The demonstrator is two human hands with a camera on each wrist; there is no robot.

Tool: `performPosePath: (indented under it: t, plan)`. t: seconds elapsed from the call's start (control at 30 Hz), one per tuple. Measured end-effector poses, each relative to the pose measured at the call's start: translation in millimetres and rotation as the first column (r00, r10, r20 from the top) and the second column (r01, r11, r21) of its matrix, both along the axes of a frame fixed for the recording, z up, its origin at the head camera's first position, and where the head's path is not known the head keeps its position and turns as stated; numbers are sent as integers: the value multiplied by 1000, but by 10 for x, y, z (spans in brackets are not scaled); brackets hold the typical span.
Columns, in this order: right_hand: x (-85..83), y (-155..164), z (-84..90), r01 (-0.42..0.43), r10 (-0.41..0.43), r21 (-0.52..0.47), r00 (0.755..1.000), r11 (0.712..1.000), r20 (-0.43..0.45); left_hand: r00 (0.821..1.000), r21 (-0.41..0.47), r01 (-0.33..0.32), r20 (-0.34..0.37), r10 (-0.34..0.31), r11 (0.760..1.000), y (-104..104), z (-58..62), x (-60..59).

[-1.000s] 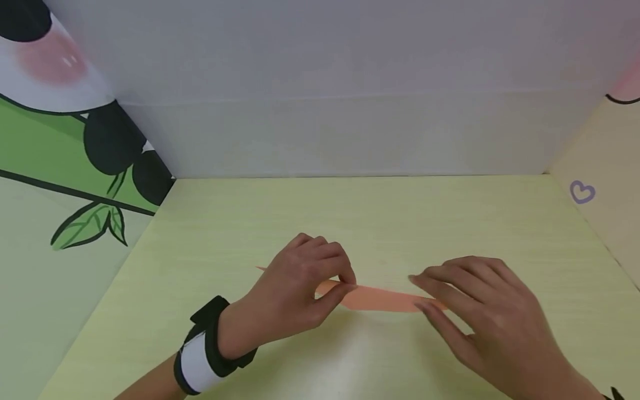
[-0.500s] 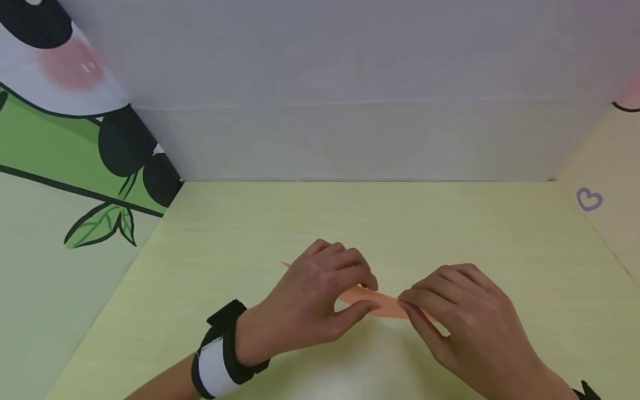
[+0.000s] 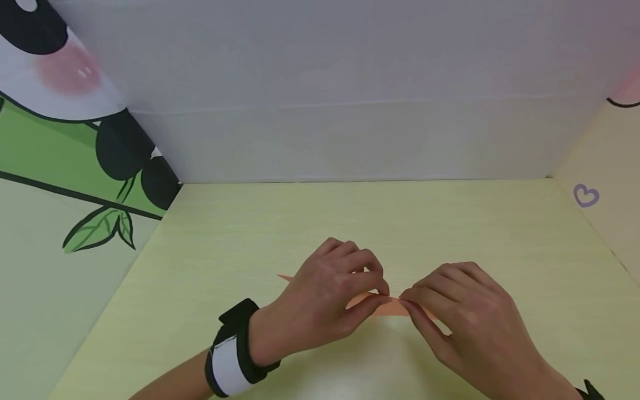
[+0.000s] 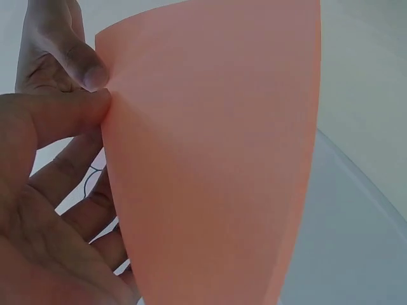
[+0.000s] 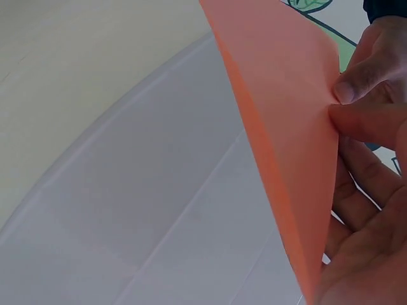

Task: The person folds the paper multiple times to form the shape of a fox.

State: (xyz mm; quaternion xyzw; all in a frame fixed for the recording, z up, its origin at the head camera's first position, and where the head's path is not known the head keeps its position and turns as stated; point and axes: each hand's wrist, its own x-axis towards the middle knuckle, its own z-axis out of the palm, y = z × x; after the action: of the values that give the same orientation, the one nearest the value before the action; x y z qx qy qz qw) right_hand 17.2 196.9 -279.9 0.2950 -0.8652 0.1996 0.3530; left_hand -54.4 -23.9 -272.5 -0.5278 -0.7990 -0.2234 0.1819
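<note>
An orange sheet of paper (image 3: 392, 308) is held up above the table between both hands. My left hand (image 3: 332, 297) pinches its near edge between thumb and index finger, the other fingers curved behind. Close beside it, my right hand (image 3: 462, 316) pinches the same edge, the two thumbs almost meeting. In the left wrist view the paper (image 4: 216, 152) spreads wide and bows slightly, with a narrow folded strip along its far edge. The right wrist view shows the paper (image 5: 286, 108) tilted, a brighter orange strip along its long side. Most of the sheet is hidden by the hands in the head view.
The pale yellow table (image 3: 250, 222) lies under the hands. A grey-white wall panel (image 3: 340, 139) closes off the back. Printed side panels stand left and right, the left one with a green leaf drawing (image 3: 92, 230). A black and white strap (image 3: 235, 355) circles the left wrist.
The right hand has shifted left along the edge and now pinches it. The left hand has moved right, loosened its pinch, then pinched again near the right hand.
</note>
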Motion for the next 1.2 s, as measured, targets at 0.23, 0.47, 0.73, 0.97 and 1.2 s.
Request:
performPosePath:
  t: [0.23, 0.47, 0.73, 0.97, 1.2]
  plan:
    - [33, 58, -36, 9, -9, 16, 999, 1000, 37, 997, -18, 3, -79, -4, 1000, -12, -23, -34]
    - [30, 107, -55, 17, -17, 2, 1000, 1000, 16, 999, -17, 7, -53, -8, 1000, -90, -30, -68]
    - [30, 130, -63, 18, -18, -8, 1000, 1000, 10, 1000, -41, -6, -31, 5, 999, -165, -38, -88]
    - [33, 177, -43, 31, -31, -14, 1000, 999, 1, 999, -40, -36, 1, 36, 999, -293, -25, -128]
    - [38, 230, -33, 28, -29, -21, 1000, 999, -12, 997, -36, -60, 38, 61, 998, -417, -22, -166]
